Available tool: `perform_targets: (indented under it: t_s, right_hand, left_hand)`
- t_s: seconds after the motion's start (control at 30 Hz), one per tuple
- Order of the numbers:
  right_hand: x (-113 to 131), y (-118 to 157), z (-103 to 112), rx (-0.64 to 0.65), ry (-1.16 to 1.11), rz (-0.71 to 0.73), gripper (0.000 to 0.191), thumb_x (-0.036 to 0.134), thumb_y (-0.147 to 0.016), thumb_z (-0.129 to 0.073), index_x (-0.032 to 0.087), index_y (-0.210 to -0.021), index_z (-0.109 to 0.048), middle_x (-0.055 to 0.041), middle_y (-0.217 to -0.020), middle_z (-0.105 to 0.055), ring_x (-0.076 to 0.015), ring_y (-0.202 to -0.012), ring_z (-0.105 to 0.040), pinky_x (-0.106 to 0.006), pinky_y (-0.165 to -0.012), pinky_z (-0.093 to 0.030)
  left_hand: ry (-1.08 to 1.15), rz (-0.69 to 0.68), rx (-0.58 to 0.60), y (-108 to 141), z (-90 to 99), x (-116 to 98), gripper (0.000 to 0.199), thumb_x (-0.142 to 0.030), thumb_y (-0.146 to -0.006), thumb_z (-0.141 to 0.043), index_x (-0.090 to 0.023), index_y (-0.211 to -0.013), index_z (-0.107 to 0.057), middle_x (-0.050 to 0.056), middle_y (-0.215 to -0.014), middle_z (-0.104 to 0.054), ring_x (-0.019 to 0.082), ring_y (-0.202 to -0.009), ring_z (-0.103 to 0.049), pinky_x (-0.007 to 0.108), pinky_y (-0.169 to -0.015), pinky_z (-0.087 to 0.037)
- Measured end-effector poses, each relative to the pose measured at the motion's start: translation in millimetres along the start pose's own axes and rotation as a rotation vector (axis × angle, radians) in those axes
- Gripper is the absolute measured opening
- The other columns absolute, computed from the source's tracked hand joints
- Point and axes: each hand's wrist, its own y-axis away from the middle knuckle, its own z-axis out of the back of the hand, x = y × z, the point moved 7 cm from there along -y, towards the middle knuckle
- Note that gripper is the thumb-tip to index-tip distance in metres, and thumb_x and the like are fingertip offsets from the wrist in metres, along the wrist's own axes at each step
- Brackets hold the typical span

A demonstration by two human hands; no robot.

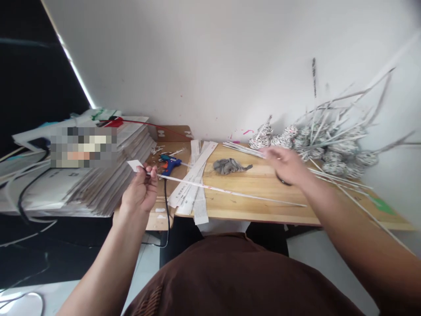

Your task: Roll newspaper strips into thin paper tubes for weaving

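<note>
My left hand point(141, 186) pinches a long thin rolled paper stick point(226, 192) near its left end. Past my fingers, that end flares into a flat white paper tail point(134, 165); the rest slants down to the right above the wooden table. My right hand point(286, 162) is smeared by motion over the table's right half, its fingers pointing left by several rolled paper sticks point(243, 149). Beneath it, a dark curved thing point(283, 180) is mostly hidden. Between my hands lies a crumpled grey cloth-like bundle point(230, 166).
A blue glue gun point(171, 165) with a black cord lies right of my left hand. Printed paper strips point(194, 182) overlap on the wooden table point(250, 210). Tall paper stacks point(108, 184) stand at left. Woven paper shapes point(335, 153) with protruding sticks crowd the right, against the wall.
</note>
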Motion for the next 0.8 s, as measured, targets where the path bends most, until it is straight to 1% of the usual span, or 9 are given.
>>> perform_targets:
  t_s: [0.07, 0.1, 0.17, 0.23, 0.33, 0.47, 0.57, 0.67, 0.8]
  right_hand:
    - [30.5, 26.1, -53.6, 0.327, -0.021, 0.129, 0.037, 0.046, -0.087, -0.059, 0.021, -0.113, -0.066, -0.0108, -0.11, -0.069, -0.0235, -0.097, -0.064, -0.033, -0.082, -0.048]
    - [44.0, 38.8, -74.2, 0.394, -0.026, 0.171, 0.035, 0.045, -0.087, -0.06, 0.022, -0.113, -0.066, -0.01, -0.108, -0.07, -0.0229, -0.095, -0.064, -0.032, -0.08, -0.047]
    - [64.0, 56.1, -105.9, 0.45, 0.001, 0.215, 0.028, 0.041, -0.093, -0.052, 0.02, -0.101, -0.069, -0.0066, -0.086, -0.071, -0.0189, -0.076, -0.063, -0.029, -0.07, -0.043]
    - [75.5, 61.5, -122.7, 0.444, -0.003, 0.225, 0.031, 0.036, -0.097, -0.044, 0.019, -0.093, -0.07, -0.0039, -0.076, -0.068, -0.0154, -0.067, -0.059, -0.026, -0.064, -0.038]
    - [83.1, 58.7, -129.6, 0.429, -0.021, 0.227, 0.034, 0.034, -0.099, -0.041, 0.019, -0.088, -0.069, -0.0029, -0.074, -0.066, -0.014, -0.066, -0.056, -0.026, -0.062, -0.033]
    - [88.9, 58.2, -129.2, 0.461, -0.029, 0.221, 0.027, 0.035, -0.097, -0.044, 0.019, -0.084, -0.063, -0.0002, -0.068, -0.06, -0.0124, -0.061, -0.05, -0.025, -0.059, -0.028]
    - [93.3, 59.4, -129.0, 0.475, -0.024, 0.204, 0.03, 0.037, -0.097, -0.044, 0.018, -0.078, -0.059, 0.002, -0.061, -0.054, -0.011, -0.056, -0.045, -0.025, -0.055, -0.025]
    - [101.8, 57.0, -129.1, 0.45, -0.052, 0.226, 0.031, 0.039, -0.098, -0.043, 0.019, -0.083, -0.062, 0.0024, -0.061, -0.055, -0.0103, -0.055, -0.045, -0.024, -0.055, -0.025]
    - [113.5, 51.2, -131.1, 0.379, -0.017, 0.287, 0.024, 0.03, -0.096, -0.048, 0.019, -0.084, -0.066, 0.0019, -0.063, -0.06, -0.0098, -0.055, -0.048, -0.024, -0.057, -0.028]
  left_hand:
    - [0.003, -0.013, 0.013, 1.0, -0.9, 0.0, 0.035, -0.017, -0.098, -0.038, -0.01, -0.075, -0.062, 0.001, -0.062, -0.06, 0.007, -0.066, -0.066, 0.01, -0.059, -0.057]
    - [0.003, -0.017, 0.017, 1.9, -0.8, 0.1, 0.034, -0.017, -0.098, -0.038, -0.01, -0.075, -0.062, 0.001, -0.063, -0.06, 0.008, -0.067, -0.066, 0.01, -0.06, -0.057]
    - [-0.003, -0.014, 0.025, 4.3, 0.2, 0.6, 0.033, -0.017, -0.098, -0.039, -0.01, -0.075, -0.062, 0.001, -0.064, -0.061, 0.008, -0.068, -0.067, 0.01, -0.06, -0.057]
    - [-0.006, -0.014, 0.031, 6.6, 2.4, 0.9, 0.031, -0.017, -0.097, -0.042, -0.01, -0.076, -0.063, 0.002, -0.066, -0.061, 0.008, -0.069, -0.067, 0.01, -0.061, -0.057]
    - [-0.005, -0.019, 0.052, 7.9, 5.6, 0.2, 0.028, -0.017, -0.097, -0.044, -0.01, -0.079, -0.064, 0.002, -0.068, -0.062, 0.008, -0.07, -0.067, 0.011, -0.064, -0.058]
    - [0.028, -0.034, 0.063, 4.3, 8.7, -5.7, 0.028, -0.018, -0.096, -0.045, -0.011, -0.076, -0.063, 0.001, -0.068, -0.062, 0.007, -0.07, -0.067, 0.011, -0.063, -0.057]
    - [0.052, -0.035, 0.045, 1.7, 9.2, -10.3, 0.028, -0.02, -0.095, -0.048, -0.012, -0.073, -0.063, 0.001, -0.066, -0.061, 0.007, -0.069, -0.067, 0.009, -0.061, -0.056]
    - [0.043, -0.01, 0.051, 3.5, 6.5, -8.9, 0.028, -0.02, -0.096, -0.047, -0.012, -0.074, -0.063, 0.001, -0.066, -0.062, 0.007, -0.07, -0.067, 0.009, -0.061, -0.056]
    - [0.061, 0.004, 0.043, 9.8, 5.7, -5.8, 0.029, -0.02, -0.097, -0.045, -0.011, -0.077, -0.063, 0.0, -0.067, -0.061, 0.006, -0.069, -0.066, 0.009, -0.063, -0.055]
